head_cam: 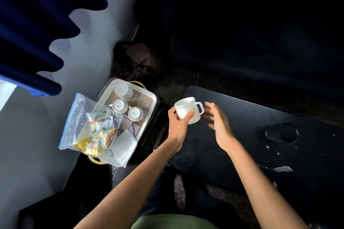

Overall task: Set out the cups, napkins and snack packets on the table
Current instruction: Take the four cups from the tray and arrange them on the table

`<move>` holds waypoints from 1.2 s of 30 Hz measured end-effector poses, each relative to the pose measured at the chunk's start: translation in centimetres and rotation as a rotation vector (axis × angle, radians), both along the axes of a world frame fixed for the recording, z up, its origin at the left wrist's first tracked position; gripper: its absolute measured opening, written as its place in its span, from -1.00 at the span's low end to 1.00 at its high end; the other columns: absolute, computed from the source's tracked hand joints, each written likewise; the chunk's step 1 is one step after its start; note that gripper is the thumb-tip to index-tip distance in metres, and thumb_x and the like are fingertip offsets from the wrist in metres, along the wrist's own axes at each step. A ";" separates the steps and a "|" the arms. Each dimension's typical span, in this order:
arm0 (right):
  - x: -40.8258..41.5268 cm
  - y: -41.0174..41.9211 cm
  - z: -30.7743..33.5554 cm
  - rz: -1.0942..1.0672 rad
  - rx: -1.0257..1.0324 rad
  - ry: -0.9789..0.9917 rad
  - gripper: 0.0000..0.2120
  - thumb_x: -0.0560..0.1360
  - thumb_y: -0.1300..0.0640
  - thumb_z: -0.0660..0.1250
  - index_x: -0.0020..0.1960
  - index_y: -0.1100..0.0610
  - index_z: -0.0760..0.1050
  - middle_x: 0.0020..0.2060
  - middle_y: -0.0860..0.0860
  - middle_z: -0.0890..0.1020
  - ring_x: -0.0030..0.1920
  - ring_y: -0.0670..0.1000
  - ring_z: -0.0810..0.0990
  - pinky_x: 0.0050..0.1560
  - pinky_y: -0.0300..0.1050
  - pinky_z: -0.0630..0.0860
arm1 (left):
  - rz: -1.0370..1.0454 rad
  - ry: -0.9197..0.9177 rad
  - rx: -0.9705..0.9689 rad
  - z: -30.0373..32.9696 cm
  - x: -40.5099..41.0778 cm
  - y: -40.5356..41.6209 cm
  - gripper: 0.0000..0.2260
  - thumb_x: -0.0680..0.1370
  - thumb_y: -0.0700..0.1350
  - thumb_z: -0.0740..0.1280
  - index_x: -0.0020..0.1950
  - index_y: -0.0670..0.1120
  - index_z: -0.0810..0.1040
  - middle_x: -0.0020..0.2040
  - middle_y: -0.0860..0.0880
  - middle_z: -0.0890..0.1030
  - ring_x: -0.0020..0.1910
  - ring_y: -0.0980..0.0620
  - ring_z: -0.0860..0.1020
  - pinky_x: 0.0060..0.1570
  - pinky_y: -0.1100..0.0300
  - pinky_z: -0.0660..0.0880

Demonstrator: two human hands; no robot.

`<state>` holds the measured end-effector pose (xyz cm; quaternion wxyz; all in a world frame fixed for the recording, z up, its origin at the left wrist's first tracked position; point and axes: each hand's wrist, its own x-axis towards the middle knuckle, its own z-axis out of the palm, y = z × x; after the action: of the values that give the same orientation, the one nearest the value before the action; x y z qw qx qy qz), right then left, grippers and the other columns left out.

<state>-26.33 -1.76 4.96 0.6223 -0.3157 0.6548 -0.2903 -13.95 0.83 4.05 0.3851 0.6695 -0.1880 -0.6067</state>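
Here my left grip [179, 119] pinches a cup [188, 109] beside the tray [149, 115]; my right grip [216, 118] spreads open over the counter [260, 154].

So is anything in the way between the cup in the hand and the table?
Nothing visible blocks it. The left hand holds the white cup right at the black table's near corner. The open right hand hovers beside it, and the tabletop below looks bare.

A dark blue curtain [28, 29] hung at the left, and a brownish bundle [137, 59], perhaps a bag, lay on the floor.
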 end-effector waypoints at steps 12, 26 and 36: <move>-5.0 2.0 0.6 0.178 -0.204 0.217 -0.57 0.38 0.10 0.47 0.23 0.06 0.51 0.07 -0.06 0.64 0.05 -0.08 0.62 0.03 -0.15 0.59 | -0.318 -0.307 -0.208 0.2 -4.4 1.2 -0.30 0.25 0.08 0.52 0.32 0.17 0.30 0.15 0.26 0.48 0.17 0.14 0.52 0.24 -0.06 0.46; -8.9 2.6 -7.5 0.229 -0.212 0.492 -0.40 0.31 0.28 0.51 0.32 0.11 0.45 0.21 0.03 0.60 0.17 0.02 0.58 0.15 -0.16 0.50 | -0.790 -0.492 -0.044 -6.6 -7.4 -1.3 -0.27 0.42 -0.15 0.45 0.50 0.06 0.17 0.40 -0.06 0.23 0.33 -0.03 0.32 0.29 0.20 0.30; -10.5 -1.1 -16.3 0.412 -0.197 0.722 -0.42 0.39 0.23 0.45 0.37 0.11 0.36 0.24 0.06 0.57 0.25 0.11 0.50 0.15 0.02 0.48 | -0.790 -0.353 0.204 -13.1 -10.3 -6.2 -0.58 0.45 -0.18 0.30 0.30 -0.06 0.37 0.28 -0.13 0.36 0.23 -0.12 0.46 0.25 -0.07 0.46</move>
<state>-36.80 -2.89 -11.38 0.3649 -0.5794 0.7230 -0.0919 -24.28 -5.37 -9.07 0.0178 0.6743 -0.4314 -0.5991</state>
